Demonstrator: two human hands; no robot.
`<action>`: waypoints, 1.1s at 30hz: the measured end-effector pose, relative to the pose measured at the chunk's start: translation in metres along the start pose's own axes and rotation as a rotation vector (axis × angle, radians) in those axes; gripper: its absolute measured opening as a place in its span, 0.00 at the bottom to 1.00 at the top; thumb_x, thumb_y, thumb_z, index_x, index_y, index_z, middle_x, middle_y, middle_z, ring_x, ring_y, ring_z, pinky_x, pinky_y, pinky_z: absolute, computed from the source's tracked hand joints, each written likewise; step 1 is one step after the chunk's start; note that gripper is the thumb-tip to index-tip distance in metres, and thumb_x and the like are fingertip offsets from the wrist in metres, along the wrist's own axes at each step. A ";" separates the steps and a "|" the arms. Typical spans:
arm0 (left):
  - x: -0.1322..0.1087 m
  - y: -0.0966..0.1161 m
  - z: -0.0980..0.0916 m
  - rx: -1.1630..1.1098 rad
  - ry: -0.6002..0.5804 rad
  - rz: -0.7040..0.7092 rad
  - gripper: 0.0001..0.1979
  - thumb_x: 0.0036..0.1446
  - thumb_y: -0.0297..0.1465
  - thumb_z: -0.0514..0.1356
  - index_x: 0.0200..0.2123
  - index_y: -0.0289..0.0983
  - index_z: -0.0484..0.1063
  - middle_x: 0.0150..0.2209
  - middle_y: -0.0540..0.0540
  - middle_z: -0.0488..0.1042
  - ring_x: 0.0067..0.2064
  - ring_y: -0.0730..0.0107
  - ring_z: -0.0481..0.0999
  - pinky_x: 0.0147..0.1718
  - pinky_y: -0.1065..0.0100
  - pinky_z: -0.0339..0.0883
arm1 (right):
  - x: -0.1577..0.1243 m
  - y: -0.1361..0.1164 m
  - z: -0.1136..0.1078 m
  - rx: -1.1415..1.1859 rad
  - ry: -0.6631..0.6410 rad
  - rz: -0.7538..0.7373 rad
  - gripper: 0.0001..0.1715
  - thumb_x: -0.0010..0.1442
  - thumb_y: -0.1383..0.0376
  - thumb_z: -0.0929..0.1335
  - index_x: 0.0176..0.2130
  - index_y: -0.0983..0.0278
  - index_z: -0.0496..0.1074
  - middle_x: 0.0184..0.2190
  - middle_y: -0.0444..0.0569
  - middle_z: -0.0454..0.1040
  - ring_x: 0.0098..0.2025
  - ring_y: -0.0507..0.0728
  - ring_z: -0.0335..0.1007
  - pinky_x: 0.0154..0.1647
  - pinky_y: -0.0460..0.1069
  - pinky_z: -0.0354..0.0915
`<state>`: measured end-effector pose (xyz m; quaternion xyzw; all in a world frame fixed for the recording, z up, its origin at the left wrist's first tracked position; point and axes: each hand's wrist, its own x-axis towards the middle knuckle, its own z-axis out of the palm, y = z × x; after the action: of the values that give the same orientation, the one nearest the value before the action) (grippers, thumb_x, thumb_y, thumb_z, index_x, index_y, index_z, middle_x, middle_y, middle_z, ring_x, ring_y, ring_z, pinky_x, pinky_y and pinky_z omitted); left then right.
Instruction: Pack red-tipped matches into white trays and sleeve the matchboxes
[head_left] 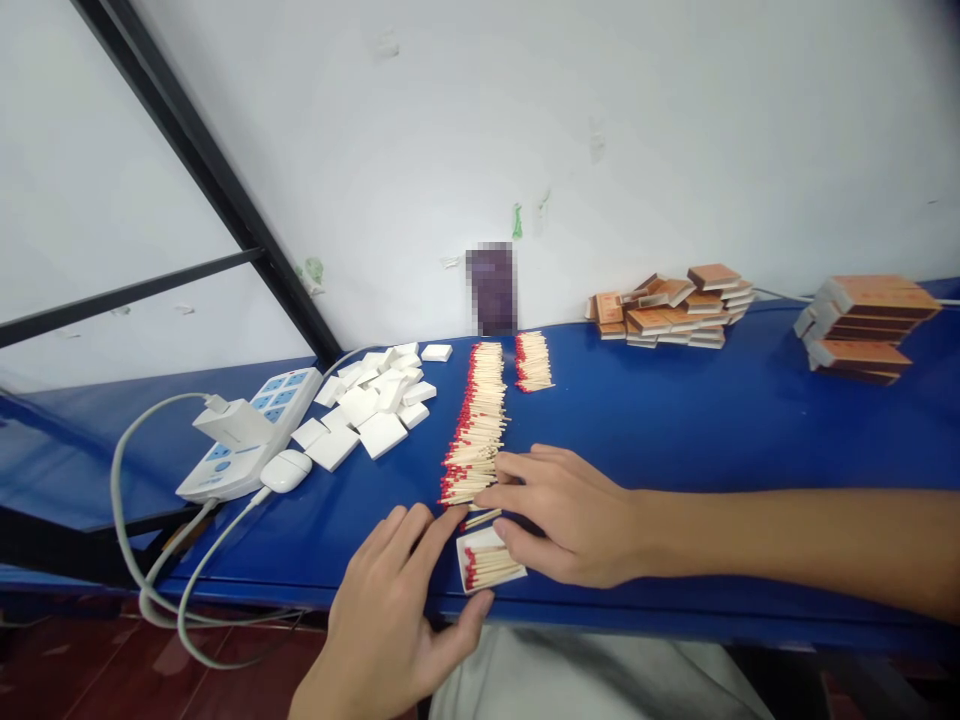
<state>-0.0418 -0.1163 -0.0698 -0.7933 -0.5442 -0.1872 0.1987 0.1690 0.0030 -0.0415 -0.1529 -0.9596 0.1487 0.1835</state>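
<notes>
A small white matchbox tray holds a layer of red-headed matches near the table's front edge. My left hand is left of it, fingers spread, thumb by the tray's near edge and index fingertip at a few loose matches. From the right, my right hand reaches over, its fingertips on the near end of a long row of matches and its thumb at the tray's right side. A gap shows between thumb and fingers, and no held match can be made out.
A shorter row of matches lies beyond. White trays are heaped at left, beside a power strip, a white earbud case and cables. Orange matchbox sleeves are piled at back right, with stacked matchboxes farther right.
</notes>
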 end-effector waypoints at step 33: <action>0.004 0.003 -0.001 -0.141 0.030 0.020 0.18 0.62 0.37 0.58 0.53 0.40 0.69 0.40 0.43 0.76 0.40 0.58 0.77 0.43 0.59 0.73 | -0.001 0.002 0.006 -0.007 0.072 -0.075 0.14 0.62 0.65 0.62 0.35 0.65 0.76 0.29 0.46 0.68 0.28 0.52 0.56 0.32 0.50 0.49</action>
<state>-0.0382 -0.1146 -0.0672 -0.8078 -0.5186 -0.2350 0.1526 0.1679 0.0032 -0.0476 -0.1226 -0.9579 0.1327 0.2231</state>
